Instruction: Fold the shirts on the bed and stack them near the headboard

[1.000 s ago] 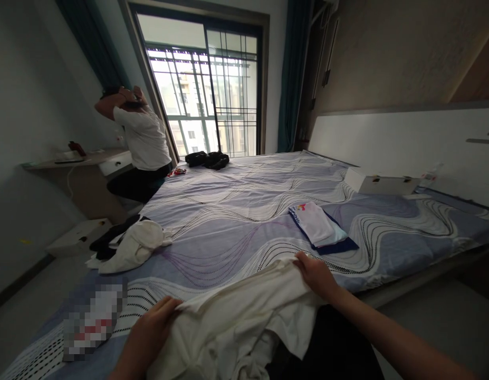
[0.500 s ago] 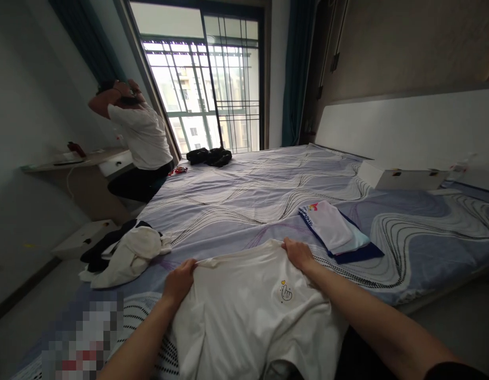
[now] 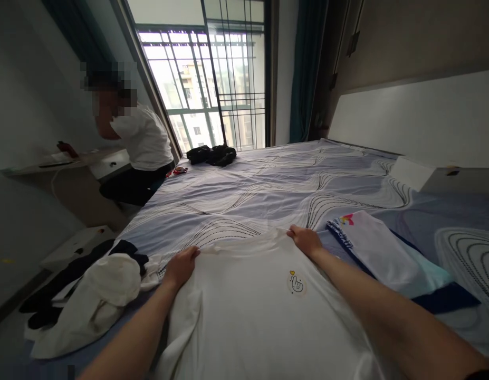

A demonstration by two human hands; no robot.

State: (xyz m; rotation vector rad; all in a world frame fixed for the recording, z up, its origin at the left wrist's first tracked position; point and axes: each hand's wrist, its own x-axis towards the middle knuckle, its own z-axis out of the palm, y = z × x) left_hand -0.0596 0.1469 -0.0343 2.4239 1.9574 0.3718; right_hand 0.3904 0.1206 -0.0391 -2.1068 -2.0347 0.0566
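Note:
A white T-shirt (image 3: pixel 244 311) with a small finger-heart print is stretched out in front of me, over the near side of the bed. My left hand (image 3: pixel 181 266) pinches its left shoulder, fingers closed on the cloth. At the opposite shoulder, my right hand (image 3: pixel 305 240) is closed on the fabric too. The neckline runs between the two hands, and the lower part of the shirt leaves the picture at the bottom. To the right of my right hand lies a folded white and navy garment (image 3: pixel 382 248) with a colourful print.
White and dark clothes (image 3: pixel 105 285) lie crumpled at the bed's left edge. Black clothing (image 3: pixel 212 155) sits at the far end of the patterned bed sheet (image 3: pixel 264 195). A white box (image 3: pixel 414 171) stands by the headboard. Another person (image 3: pixel 143 134) sits beside a desk (image 3: pixel 34 169).
Both hands have pulled the shirt smoother and flatter, and its front shows fewer folds. My view has moved closer to the bed. The other person's arms have come down from the head.

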